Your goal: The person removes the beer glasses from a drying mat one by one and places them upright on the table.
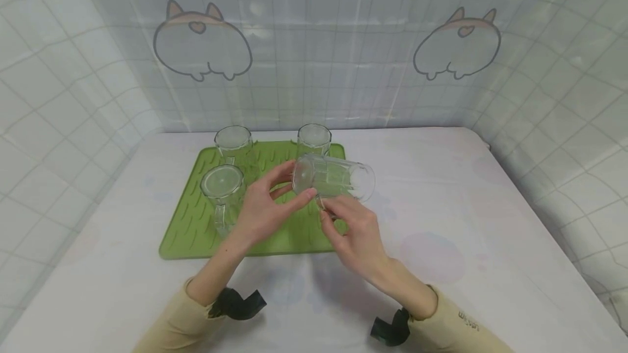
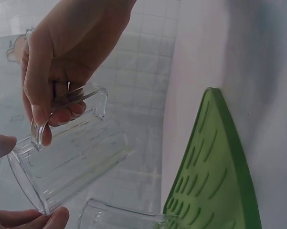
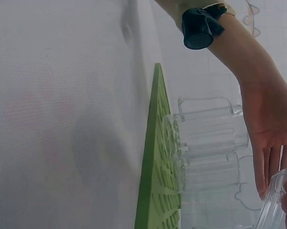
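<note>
A clear glass mug (image 1: 338, 176) lies sideways in the air above the green drying mat (image 1: 289, 236). My right hand (image 1: 355, 233) grips its handle from below, and the fingers curl through the handle (image 2: 98, 102) in the left wrist view. At the mug's left end, my left hand (image 1: 265, 206) holds the round edge between thumb and fingertips. Three more glass mugs stand on the mat: one at the back left (image 1: 234, 143), one at the front left (image 1: 222, 185) close to my left hand, and one at the back right (image 1: 314, 138), partly hidden behind the held mug.
A white tabletop (image 1: 490, 222) with faint coloured spots extends around the mat. Tile-patterned sheeting (image 1: 324, 48) with corgi drawings rises behind the table, and similar sheeting flanks both sides. Black wrist mounts (image 1: 237, 304) sit at both cuffs.
</note>
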The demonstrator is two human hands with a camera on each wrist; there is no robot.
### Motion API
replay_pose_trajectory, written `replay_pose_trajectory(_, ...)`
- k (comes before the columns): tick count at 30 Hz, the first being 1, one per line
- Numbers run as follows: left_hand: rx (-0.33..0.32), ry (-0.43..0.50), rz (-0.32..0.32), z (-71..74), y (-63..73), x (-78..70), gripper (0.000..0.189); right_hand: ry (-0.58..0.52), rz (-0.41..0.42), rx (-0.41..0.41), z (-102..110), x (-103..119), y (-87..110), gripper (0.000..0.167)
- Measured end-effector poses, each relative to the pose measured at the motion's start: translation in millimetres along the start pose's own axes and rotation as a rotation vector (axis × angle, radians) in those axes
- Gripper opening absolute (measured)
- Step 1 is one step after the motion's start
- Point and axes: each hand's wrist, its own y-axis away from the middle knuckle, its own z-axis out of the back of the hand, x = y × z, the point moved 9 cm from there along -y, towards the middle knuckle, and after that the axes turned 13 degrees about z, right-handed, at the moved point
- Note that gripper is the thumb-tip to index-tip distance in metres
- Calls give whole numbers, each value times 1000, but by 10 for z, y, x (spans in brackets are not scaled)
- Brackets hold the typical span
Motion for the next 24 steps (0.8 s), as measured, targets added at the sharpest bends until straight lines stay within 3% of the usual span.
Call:
replay_pose_trajectory(7, -9, -1, 20, 5, -11, 14, 75, 35, 53, 7, -20, 51, -10, 15)
replay_pose_trajectory(24, -14, 33, 5, 19, -41, 43, 69, 51, 66, 82, -86, 76, -6, 11)
